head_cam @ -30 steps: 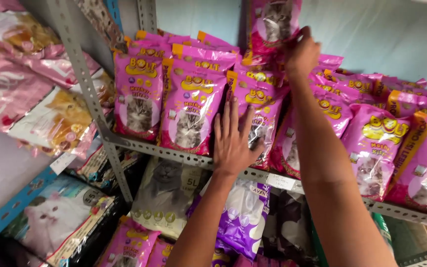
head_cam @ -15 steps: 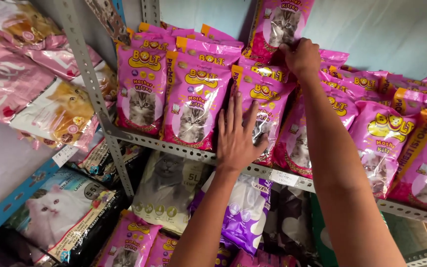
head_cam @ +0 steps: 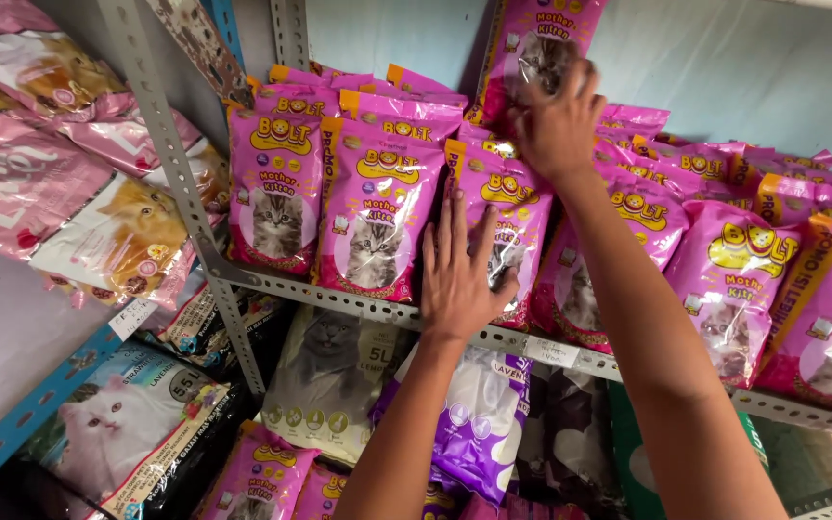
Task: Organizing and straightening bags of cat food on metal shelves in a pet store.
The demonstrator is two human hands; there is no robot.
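Forearms rise from the bottom edge of the head view, two of them, both the person's own. On the lower level nearest the camera lie several bags: a black bag with a white cat (head_cam: pixel 132 433), a beige bag with a grey cat (head_cam: pixel 325 380), a purple and white bag (head_cam: pixel 479 424) and two small pink ones at the bottom edge.

Above them runs the grey metal shelf (head_cam: pixel 358 306), carried by a perforated upright (head_cam: pixel 180 183). On it stand pink cat-food pouches in overlapping rows; about eight fronts can be counted, with more tucked behind, so the full number cannot be told. Each stands upright, long axis vertical, printed front toward the camera, leaning slightly back.

The left hand (head_cam: pixel 459 274) is spread flat, fingers apart and pointing up, its palm pressed against the front of the middle pouch (head_cam: pixel 512 217) in the front row; it grasps nothing.

Farther back and higher, the right hand (head_cam: pixel 556 120) has its fingers curled onto the lower part of a raised pouch (head_cam: pixel 541 43), which is held upright above the back row against the pale wall (head_cam: pixel 724 77), its top cut off by the frame edge. The two hands are well apart, one above the other.

To the left, on a neighbouring shelf, lie pale pink bags (head_cam: pixel 21 183), tilted, one of them showing an orange cat.
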